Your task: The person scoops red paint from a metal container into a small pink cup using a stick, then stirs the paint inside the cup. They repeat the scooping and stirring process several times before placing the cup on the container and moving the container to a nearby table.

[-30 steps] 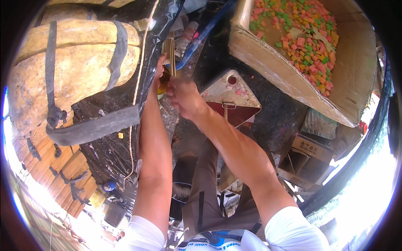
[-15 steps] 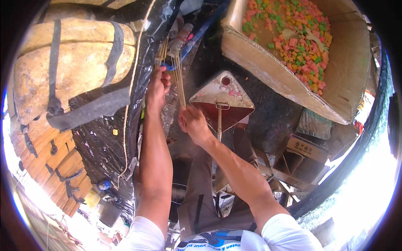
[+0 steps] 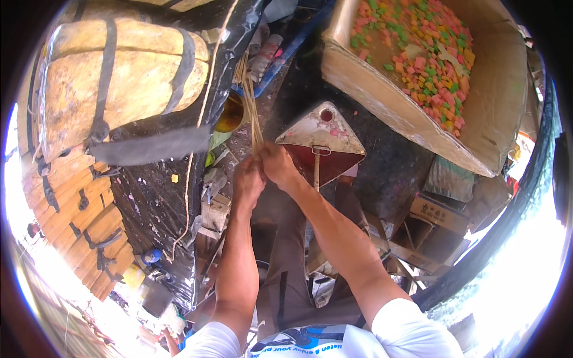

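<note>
A bundle of thin bamboo sticks slants away from me near the middle of the view, its near ends inside my grip. My right hand is closed around those near ends. Pressed up beside it, my left hand is closed as well, at the very bottom of the bundle; its fingertips are partly hidden. The far ends of the sticks lie by a rolled, pale plastic wrapper and a blue rim. Just right of my hands stands a white, worn, triangular dustpan-like metal piece with a round hole and a handle.
A large cardboard box with pink, green and yellow foam-like pieces stands at the far right. On the left are a yellowish padded bundle with dark straps, black plastic sheeting and a rope. An amber container sits near the sticks.
My left hand has come back toward me from the far part of the sticks to meet my right hand. The sticks are now drawn together into one tighter bundle.
</note>
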Available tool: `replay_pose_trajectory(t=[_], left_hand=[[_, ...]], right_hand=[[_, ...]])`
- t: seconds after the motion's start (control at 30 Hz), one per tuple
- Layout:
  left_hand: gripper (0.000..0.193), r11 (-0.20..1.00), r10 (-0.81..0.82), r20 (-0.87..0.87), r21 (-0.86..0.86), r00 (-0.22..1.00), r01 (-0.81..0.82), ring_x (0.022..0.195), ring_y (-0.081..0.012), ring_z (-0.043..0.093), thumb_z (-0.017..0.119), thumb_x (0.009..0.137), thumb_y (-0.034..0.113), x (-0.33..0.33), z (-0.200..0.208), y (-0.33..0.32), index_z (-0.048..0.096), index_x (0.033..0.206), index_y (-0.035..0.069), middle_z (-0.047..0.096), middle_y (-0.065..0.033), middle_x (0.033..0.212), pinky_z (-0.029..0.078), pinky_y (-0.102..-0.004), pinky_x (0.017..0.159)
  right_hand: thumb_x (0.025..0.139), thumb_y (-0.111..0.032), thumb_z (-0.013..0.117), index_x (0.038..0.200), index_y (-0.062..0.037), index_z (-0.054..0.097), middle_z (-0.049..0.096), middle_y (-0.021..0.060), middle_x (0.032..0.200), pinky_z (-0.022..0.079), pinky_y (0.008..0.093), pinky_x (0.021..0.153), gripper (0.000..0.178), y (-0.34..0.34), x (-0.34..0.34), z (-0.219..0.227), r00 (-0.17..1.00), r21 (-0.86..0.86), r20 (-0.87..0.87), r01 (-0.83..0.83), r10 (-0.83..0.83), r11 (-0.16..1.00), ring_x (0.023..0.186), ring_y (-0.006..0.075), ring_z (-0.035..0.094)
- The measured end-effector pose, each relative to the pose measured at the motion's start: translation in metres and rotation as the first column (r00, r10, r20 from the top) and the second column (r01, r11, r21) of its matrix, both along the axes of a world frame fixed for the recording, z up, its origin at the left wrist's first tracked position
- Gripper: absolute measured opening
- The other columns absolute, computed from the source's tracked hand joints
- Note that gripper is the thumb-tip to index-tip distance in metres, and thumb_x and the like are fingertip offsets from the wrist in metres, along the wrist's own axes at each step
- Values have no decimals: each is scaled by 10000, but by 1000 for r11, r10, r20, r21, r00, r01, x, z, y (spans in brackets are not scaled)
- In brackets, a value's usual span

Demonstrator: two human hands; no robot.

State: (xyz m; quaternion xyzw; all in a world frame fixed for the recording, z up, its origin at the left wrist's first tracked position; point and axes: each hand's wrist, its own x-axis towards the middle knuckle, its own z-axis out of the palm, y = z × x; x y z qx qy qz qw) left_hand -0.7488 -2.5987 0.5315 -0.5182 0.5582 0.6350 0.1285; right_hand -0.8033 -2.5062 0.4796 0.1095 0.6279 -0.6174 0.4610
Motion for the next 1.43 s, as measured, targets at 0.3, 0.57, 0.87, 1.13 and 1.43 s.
replay_pose_trajectory(t=[0.3,0.57,0.87,1.13,1.43], left_hand=[[327,970,-214,55,129,975,206,562,-98,542,540,1105,299,17,0,-19,654,911,62,583,-11,715,370,-257,458],[329,964,-263,53,-28,963,265,600,-66,518,529,1121,306,30,2,-18,676,915,97,579,23,736,345,-229,484],[310,668,-531,122,-549,839,502,854,-434,722,546,1080,262,25,-2,-2,713,1071,1,748,-237,955,544,-501,735],[269,450,-702,296,-521,648,726,1129,-490,679,559,1000,127,-30,15,-26,662,1218,9,719,-294,1165,547,-539,932],[723,556,-674,320,-373,666,743,1267,-405,672,503,1037,46,-1,16,-43,264,1715,127,697,-311,1243,514,-514,1037]], right_hand=[[1122,-231,532,976,-15,629,605,80,719,515,362,460,278,3,13,-4,934,-307,343,216,-104,927,534,197,580],[1124,-235,522,964,-25,604,604,63,749,520,354,542,277,-3,10,-2,926,-325,363,228,-102,918,617,196,612],[1089,-207,519,1023,9,640,662,225,857,548,551,796,256,-2,28,3,722,251,-636,-141,272,958,898,423,702],[1076,-149,519,1010,-7,696,655,125,799,499,391,613,236,-34,-22,-17,978,-73,189,103,-87,992,711,261,659],[1081,-199,575,1136,-63,725,684,107,910,506,390,642,210,-35,-9,-47,919,-76,353,214,-175,974,760,213,639]])
